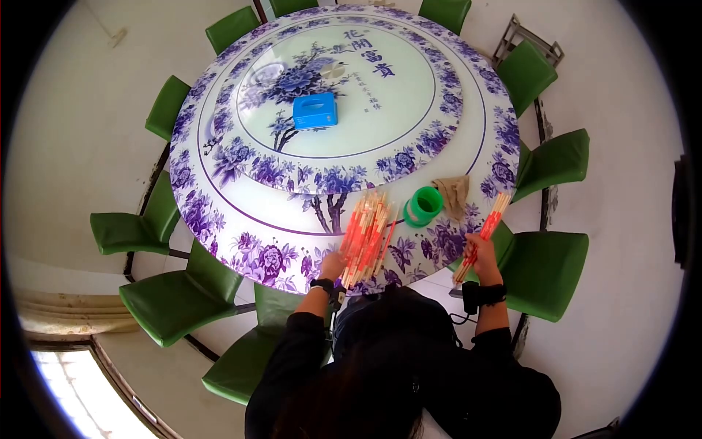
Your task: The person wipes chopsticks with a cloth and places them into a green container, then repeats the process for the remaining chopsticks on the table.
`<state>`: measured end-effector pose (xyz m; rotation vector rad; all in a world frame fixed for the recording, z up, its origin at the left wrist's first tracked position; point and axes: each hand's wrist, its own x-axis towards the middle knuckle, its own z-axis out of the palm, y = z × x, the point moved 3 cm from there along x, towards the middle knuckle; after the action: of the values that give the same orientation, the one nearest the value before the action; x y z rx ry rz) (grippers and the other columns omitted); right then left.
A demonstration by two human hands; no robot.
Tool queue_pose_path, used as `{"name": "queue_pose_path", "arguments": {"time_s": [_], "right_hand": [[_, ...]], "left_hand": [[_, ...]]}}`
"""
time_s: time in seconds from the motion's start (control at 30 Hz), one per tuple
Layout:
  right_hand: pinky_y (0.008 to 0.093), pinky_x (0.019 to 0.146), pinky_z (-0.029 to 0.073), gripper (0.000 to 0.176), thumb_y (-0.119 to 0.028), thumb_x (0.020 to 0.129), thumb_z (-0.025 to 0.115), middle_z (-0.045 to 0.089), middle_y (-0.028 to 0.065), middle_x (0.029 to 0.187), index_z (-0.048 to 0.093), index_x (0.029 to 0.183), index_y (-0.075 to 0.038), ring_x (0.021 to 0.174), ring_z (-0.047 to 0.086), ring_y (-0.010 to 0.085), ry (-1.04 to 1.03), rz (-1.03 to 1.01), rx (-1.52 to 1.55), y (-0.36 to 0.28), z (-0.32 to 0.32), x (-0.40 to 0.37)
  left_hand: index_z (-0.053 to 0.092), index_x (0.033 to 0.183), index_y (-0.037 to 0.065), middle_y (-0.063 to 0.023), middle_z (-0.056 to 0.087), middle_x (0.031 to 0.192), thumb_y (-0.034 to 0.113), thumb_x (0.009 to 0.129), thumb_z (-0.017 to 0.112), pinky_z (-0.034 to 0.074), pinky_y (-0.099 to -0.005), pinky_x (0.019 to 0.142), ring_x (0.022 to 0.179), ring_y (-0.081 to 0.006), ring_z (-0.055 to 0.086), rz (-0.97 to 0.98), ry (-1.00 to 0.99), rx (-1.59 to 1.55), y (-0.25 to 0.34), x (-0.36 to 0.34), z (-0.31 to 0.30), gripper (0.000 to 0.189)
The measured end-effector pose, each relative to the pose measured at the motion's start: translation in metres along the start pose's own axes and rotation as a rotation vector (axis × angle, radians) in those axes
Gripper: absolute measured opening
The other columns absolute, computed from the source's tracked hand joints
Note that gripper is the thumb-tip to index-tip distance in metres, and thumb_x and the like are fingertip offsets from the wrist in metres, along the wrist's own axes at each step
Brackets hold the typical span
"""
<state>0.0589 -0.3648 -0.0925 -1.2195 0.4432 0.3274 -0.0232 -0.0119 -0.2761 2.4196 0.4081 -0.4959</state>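
A heap of wrapped chopsticks [368,233], red and pale, lies on the near part of the round flowered table [219,219]. My left hand [333,265] rests on the table at the near left edge of that heap, touching it. My right hand [481,252] is closed around a small bundle of the same chopsticks [488,223], held tilted over the table's right rim. A green cup [423,205] stands between the heap and the bundle.
A brown cloth [454,193] lies beside the cup. A blue tissue box [315,111] sits on the inner turntable [395,95]. Green chairs [545,271] ring the table closely on every side.
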Motion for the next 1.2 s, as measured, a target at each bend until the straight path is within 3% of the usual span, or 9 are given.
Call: {"name": "queue_pose_path", "arguments": {"time_s": [0.07,0.13,0.57,0.67,0.87,0.93,1.07,1.1,1.2], "right_hand": [[0.0250,0.038,0.034,0.019,-0.007,0.070,0.054,0.038,0.0013,0.045,0.042,0.055,-0.006,0.036,0.039,0.0129,-0.001,-0.003,-0.001,-0.002,0.001,0.001],[0.0249,0.038,0.034,0.019,-0.007,0.070,0.054,0.038,0.0014,0.045,0.042,0.055,-0.006,0.036,0.039,0.0129,-0.002,-0.006,0.000,-0.003,0.005,0.000],[0.0255,0.041,0.035,0.021,-0.010,0.071,0.053,0.038,0.0013,0.044,0.041,0.054,-0.008,0.038,0.040,0.0127,-0.001,0.044,-0.012,0.007,0.004,-0.001],[0.0255,0.040,0.035,0.018,-0.009,0.071,0.053,0.039,0.0016,0.045,0.043,0.056,-0.007,0.038,0.040,0.0130,-0.003,0.044,0.006,0.008,0.007,-0.002],[0.0259,0.039,0.035,0.017,-0.008,0.071,0.054,0.040,0.0022,0.046,0.044,0.057,-0.006,0.038,0.040,0.0133,-0.061,0.090,0.038,0.013,0.020,0.004],[0.0260,0.039,0.035,0.017,-0.009,0.070,0.054,0.040,0.0023,0.046,0.043,0.057,-0.006,0.038,0.040,0.0133,-0.086,0.101,0.043,0.015,0.027,0.007],[0.0250,0.040,0.036,0.017,-0.011,0.072,0.054,0.041,0.0020,0.047,0.043,0.059,-0.007,0.039,0.041,0.0128,-0.147,0.123,-0.004,0.027,0.036,0.019],[0.0254,0.038,0.038,0.016,-0.012,0.072,0.056,0.043,0.0032,0.048,0.045,0.062,-0.006,0.039,0.044,0.0138,-0.172,0.113,-0.014,0.028,0.039,0.021],[0.0248,0.038,0.039,0.016,-0.015,0.073,0.057,0.045,0.0039,0.050,0.047,0.067,-0.005,0.040,0.046,0.0136,-0.244,0.073,-0.094,0.023,0.068,0.015]], "left_hand": [[0.054,0.078,0.001,-0.0183,0.054,0.078,0.029,0.066,0.056,0.041,-0.0411,0.068,0.076,-0.0332,0.051,-0.043,-0.053,0.040,-0.002,0.000,0.002,0.030],[0.053,0.077,-0.001,-0.0217,0.053,0.078,0.030,0.068,0.053,0.040,-0.0427,0.069,0.077,-0.0358,0.050,0.064,0.305,-0.080,-0.003,-0.003,-0.003,0.033],[0.052,0.078,-0.003,-0.0257,0.052,0.080,0.027,0.071,0.049,0.040,-0.0439,0.068,0.078,-0.0392,0.049,0.006,0.166,0.020,-0.008,0.005,0.002,0.032],[0.052,0.080,-0.004,-0.0252,0.053,0.080,0.026,0.071,0.049,0.041,-0.0437,0.068,0.078,-0.0388,0.050,-0.120,0.224,-0.172,-0.011,0.001,-0.005,0.031],[0.053,0.080,-0.003,-0.0167,0.056,0.063,0.024,0.075,0.050,0.043,-0.0330,0.050,0.056,-0.0245,0.056,0.049,0.141,-0.531,-0.021,-0.001,-0.015,0.028],[0.052,0.072,-0.002,-0.0046,0.050,0.052,0.018,0.077,0.047,0.034,-0.0228,0.038,0.042,-0.0092,0.045,0.015,0.096,-0.672,-0.004,-0.016,-0.036,0.022],[0.050,0.074,0.002,-0.0016,0.044,0.049,0.024,0.082,0.044,0.028,-0.0203,0.035,0.038,-0.0071,0.037,-0.075,0.014,-0.915,0.016,-0.037,-0.066,0.024],[0.049,0.064,0.005,0.0009,0.041,0.046,0.027,0.083,0.042,0.024,-0.0193,0.035,0.036,-0.0058,0.033,-0.036,0.023,-0.989,0.028,-0.045,-0.076,0.030],[0.048,0.064,0.005,0.0009,0.041,0.047,0.027,0.084,0.041,0.025,-0.0189,0.035,0.037,-0.0057,0.034,0.025,0.004,-1.056,0.059,-0.061,-0.103,0.030]]}}
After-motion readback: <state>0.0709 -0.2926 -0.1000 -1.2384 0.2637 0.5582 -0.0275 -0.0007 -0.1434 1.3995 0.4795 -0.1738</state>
